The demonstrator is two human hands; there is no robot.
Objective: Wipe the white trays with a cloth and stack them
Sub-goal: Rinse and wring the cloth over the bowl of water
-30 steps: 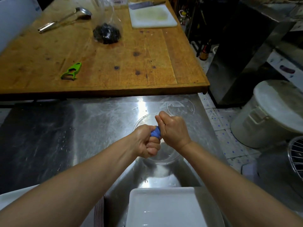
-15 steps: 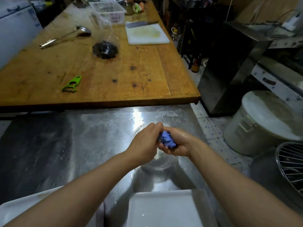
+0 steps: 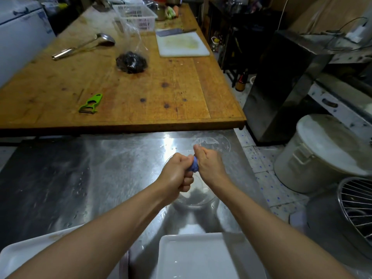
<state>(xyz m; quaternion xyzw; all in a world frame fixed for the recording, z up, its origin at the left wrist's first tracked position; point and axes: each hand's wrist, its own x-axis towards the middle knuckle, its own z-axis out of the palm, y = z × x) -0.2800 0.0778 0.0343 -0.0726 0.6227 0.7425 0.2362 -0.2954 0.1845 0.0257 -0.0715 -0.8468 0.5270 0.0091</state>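
A small blue cloth (image 3: 194,167) is gripped between both hands above the wet stainless-steel counter (image 3: 120,168). The left hand (image 3: 177,174) is clenched into a fist around one end of the cloth, its fingers (image 3: 187,181) curled tightly under; the right hand (image 3: 210,163) is closed around the other end, so that only a short bunched stretch of blue is seen between the two fists. The hands are held over a clear round bowl (image 3: 196,200) that stands on the steel counter, and a second clear round dish (image 3: 213,142) lies just beyond them.

Nearest the camera, a white rectangular tray (image 3: 193,256) is set on the steel counter below the right forearm, and the rim of another white tray (image 3: 18,256) is seen at the lower left, partly hidden by the left forearm. The two trays lie apart, side by side, not stacked.

Beyond the steel surface, a wooden worktop (image 3: 181,87) is seen, on which a green peeler (image 3: 90,103), a metal ladle (image 3: 84,46) and a white cutting board (image 3: 182,44) are laid.
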